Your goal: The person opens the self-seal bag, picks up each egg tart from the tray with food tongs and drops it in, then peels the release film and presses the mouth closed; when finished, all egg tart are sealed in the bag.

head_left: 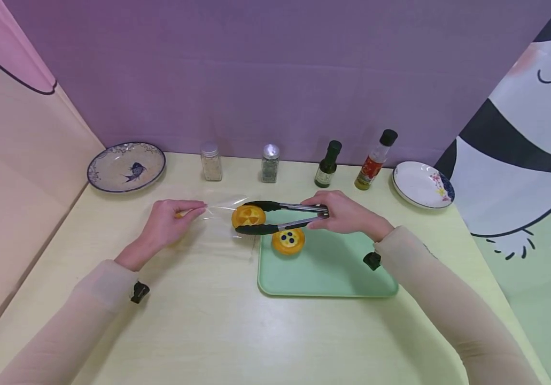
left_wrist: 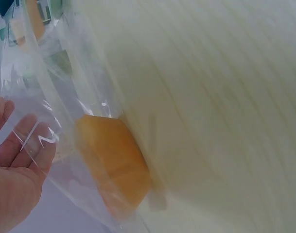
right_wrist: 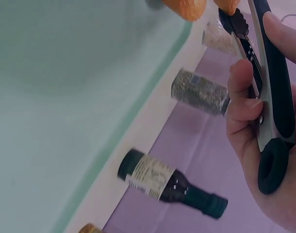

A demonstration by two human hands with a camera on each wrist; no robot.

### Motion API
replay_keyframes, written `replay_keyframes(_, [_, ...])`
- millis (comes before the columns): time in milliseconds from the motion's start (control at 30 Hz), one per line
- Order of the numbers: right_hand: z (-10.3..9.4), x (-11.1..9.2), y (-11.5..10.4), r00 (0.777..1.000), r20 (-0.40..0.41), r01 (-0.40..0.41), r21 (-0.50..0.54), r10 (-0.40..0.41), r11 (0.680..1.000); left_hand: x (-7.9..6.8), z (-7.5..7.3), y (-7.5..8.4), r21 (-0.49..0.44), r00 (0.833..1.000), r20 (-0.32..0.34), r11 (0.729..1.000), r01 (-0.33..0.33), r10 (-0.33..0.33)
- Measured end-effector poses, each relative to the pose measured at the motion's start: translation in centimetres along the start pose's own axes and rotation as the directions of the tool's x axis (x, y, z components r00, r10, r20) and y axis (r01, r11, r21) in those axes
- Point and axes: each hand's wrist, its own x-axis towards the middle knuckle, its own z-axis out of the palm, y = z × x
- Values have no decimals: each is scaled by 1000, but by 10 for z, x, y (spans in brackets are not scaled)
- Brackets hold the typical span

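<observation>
My left hand [head_left: 169, 223] pinches the edge of a clear plastic bag [head_left: 219, 215], which stretches right toward the tongs. Through the film in the left wrist view shows an orange, angular pastry-like piece [left_wrist: 113, 162] low in the bag. My right hand [head_left: 341, 213] grips black-tipped metal tongs [head_left: 299, 207] around their handle end. Between the tong tips is a round golden tart [head_left: 248, 216], overlapping the bag's right end in the head view. A second tart [head_left: 288, 243], topped with dark blue berries, sits on a green tray [head_left: 333, 275] beneath the tongs.
Along the back stand two shakers [head_left: 211, 163] [head_left: 270, 164], a small dark bottle [head_left: 327, 164] and a red-labelled bottle [head_left: 372, 163]. A fish-patterned plate [head_left: 111, 174] lies back left, a flowered white plate [head_left: 417, 184] back right. A purple cloth [head_left: 275, 80] hangs behind the table.
</observation>
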Motion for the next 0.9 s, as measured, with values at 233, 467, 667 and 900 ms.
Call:
replay_keyframes(233, [14, 25, -7, 999, 25, 23, -20, -23, 1000, 0, 1, -1, -4, 1000, -14, 1000, -20, 20])
replay_keyframes(467, [26, 45, -18, 998, 63, 32, -45, -29, 998, -2, 0, -2, -15, 1000, -9, 1000, -27, 27])
replay_keyframes(667, [32, 58, -26, 997, 63, 50, -67, -46, 996, -2, -1, -1, -13, 1000, 6, 1000, -18, 18])
replay_keyframes(900, [39, 70, -32, 998, 40, 54, -75, -51, 996, -3, -2, -1, -28, 999, 11, 999, -31, 31])
